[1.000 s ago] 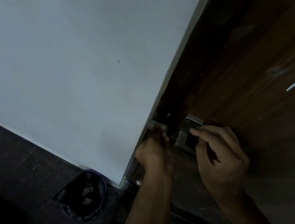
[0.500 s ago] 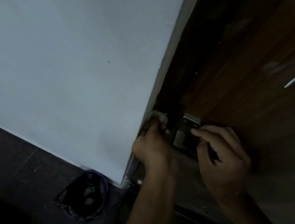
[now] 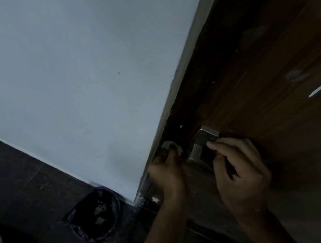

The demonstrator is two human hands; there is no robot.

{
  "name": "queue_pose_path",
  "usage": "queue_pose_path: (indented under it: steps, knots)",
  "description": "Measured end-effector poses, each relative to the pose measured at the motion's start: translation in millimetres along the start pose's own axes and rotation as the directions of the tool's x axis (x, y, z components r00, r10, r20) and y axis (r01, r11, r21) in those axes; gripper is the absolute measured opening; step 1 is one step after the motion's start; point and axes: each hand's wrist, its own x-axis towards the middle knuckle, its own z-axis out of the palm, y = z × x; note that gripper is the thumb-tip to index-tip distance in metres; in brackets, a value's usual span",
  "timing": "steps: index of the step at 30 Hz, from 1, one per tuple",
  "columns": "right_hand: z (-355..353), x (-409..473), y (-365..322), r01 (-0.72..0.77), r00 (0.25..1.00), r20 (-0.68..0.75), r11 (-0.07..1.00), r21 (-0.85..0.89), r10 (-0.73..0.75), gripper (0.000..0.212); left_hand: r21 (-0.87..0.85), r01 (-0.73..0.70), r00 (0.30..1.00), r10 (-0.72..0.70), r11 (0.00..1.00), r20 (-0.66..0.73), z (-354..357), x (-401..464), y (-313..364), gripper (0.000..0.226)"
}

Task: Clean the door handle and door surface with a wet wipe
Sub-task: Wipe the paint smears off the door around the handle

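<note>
Wet wipe (image 3: pixel 170 145), balled up, sits pinched in my left hand (image 3: pixel 167 171) against the door (image 3: pixel 275 71) edge, just left of the metal handle (image 3: pixel 203 146). My right hand (image 3: pixel 239 173) curls its fingers, seemingly gripping that handle.

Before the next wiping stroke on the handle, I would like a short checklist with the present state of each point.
1. Crumpled pale wet wipe held in the left hand: ok.
2. Wipe on the silver metal door handle: not ok, it is beside it at the door edge.
3. Right hand steadying the handle: ok, fingers curl round it.
4. Brown wooden door clean: not ok, pale marks show.
5. Wipe still wet: cannot tell.
</note>
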Motion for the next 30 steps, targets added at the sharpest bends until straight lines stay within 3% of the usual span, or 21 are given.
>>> queue_pose_path:
  steps: [2,6,8,12,14,17,18,20,26,30]
  knots:
    - [2.0,-0.1,-0.6,0.001,1.0,-0.001,1.0,0.001,-0.001,0.025,0.077,-0.197,0.979,0.191,0.977,0.078,-2.0,-9.2,4.9,0.01]
    - [5.5,-0.8,-1.5,0.006,1.0,-0.003,1.0,-0.004,-0.006,0.027,0.097,-0.543,0.822,0.505,0.834,0.264,-1.1,-27.4,23.5,0.01]
    - [6.5,-0.8,-3.2,0.007,1.0,-0.004,1.0,-0.005,-0.007,0.027,0.117,-0.625,0.765,0.575,0.772,0.29,-1.0,-29.3,28.1,0.01]
    - [10.9,0.8,-9.1,-0.03,0.999,-0.016,1.0,0.004,0.031,0.025,0.231,-0.67,0.74,0.607,0.706,0.29,-6.5,-27.9,21.5,0.019]
    - [13.3,2.3,-13.0,-0.057,0.997,-0.045,0.998,0.004,0.057,0.025,0.206,-0.76,0.649,0.699,0.617,0.301,-5.0,-28.7,25.5,0.021]
    - [12.3,7.1,-18.2,-0.142,0.984,-0.111,0.99,0.011,0.142,0.025,0.093,-0.897,0.438,0.834,0.433,0.337,2.3,-31.4,33.1,0.021]
    - [10.8,8.8,-19.6,-0.173,0.976,-0.129,0.985,0.016,0.173,0.025,0.073,-0.909,0.409,0.842,0.411,0.351,3.0,-31.7,33.9,0.021]
    - [7.5,11.3,-20.6,-0.215,0.965,-0.148,0.976,0.023,0.216,0.023,0.11,-0.903,0.425,0.83,0.414,0.362,-1.2,-28.4,31.5,0.02]
    - [-3.2,8.1,-17.7,-0.247,0.95,-0.189,0.968,0.03,0.248,0.023,0.336,-0.781,0.625,0.663,0.527,0.412,-31.2,1.6,-1.0,0.023]
    - [-8.0,0.3,-13.1,-0.333,0.926,-0.184,0.943,0.016,0.33,0.022,0.364,-0.815,0.58,0.642,0.452,0.501,-43.4,3.2,-17.9,0.022]
